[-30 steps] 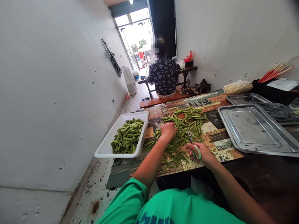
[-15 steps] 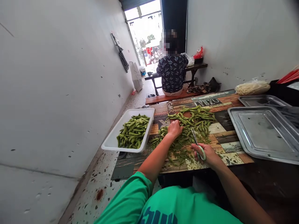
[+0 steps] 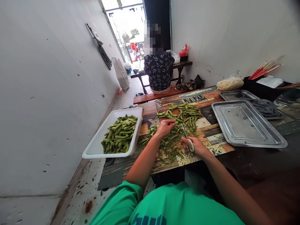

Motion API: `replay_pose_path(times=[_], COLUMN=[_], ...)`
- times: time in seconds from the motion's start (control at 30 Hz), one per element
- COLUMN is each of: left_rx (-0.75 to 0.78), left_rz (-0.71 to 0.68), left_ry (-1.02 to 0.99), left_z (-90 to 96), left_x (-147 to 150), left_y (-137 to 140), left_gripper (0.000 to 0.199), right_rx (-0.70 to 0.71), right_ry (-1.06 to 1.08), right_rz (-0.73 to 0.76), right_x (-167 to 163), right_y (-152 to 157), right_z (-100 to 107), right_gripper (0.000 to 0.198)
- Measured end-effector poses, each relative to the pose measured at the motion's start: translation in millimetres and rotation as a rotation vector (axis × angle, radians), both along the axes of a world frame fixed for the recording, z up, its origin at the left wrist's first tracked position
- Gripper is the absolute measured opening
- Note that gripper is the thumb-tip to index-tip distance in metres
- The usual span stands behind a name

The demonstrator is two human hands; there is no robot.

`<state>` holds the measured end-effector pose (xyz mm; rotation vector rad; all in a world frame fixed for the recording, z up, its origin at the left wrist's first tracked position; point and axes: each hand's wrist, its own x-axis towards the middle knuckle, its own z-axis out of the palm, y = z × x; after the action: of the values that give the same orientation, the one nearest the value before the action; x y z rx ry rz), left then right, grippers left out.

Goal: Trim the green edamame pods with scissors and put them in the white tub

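Green soybean pods (image 3: pixel 185 109) lie in a loose pile on the patterned table, with clipped bits and leaves (image 3: pixel 172 153) nearer me. Over the pile, my left hand (image 3: pixel 164 128) has its fingers pinched together, a pod apparently at the fingertips. My right hand (image 3: pixel 198 147) is closed around scissors (image 3: pixel 191 145) with pale green handles. Their blades point up and away, slightly parted, just right of my left fingertips. To the left stands a white plastic tub (image 3: pixel 93 149) with a heap of pods (image 3: pixel 120 132) in it.
Metal trays (image 3: pixel 248 122) lie on the table's right side, one with dark grey cloth-like stuff (image 3: pixel 262 107). Behind them are bagged pale sticks (image 3: pixel 231 83) and a black box (image 3: pixel 254 86) with red-ended sticks. A person (image 3: pixel 157 72) sits on a bench beyond the table, back turned.
The view has swung right, so everything sits further left. My left hand has drawn from the pile toward the scissors, fingertips now close to the blades. The scissors stay in my right hand.
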<state>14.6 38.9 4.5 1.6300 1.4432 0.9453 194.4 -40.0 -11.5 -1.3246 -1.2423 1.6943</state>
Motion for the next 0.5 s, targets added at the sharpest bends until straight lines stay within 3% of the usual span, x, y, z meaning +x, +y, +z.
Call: replay_pose_path(times=[0.13,0.37,0.5], left_rx=[-0.081,-0.138,-0.195], left_rz=[-0.156,-0.201,-0.222], left_ry=[0.008,0.061,-0.006], left_z=[7.6,14.5,10.2], left_x=[0,7,6], left_y=[-9,-21,-20], left_gripper=[0.033,0.033,0.031], right_rx=[0.006,0.067,0.193], right_ry=[0.002,-0.054,-0.122], right_rz=[0.006,0.004,0.0], right_x=[-5,-2,1], right_y=[1,2,1], right_z=[3,0,0], right_gripper=[0.047,0.046,0.045])
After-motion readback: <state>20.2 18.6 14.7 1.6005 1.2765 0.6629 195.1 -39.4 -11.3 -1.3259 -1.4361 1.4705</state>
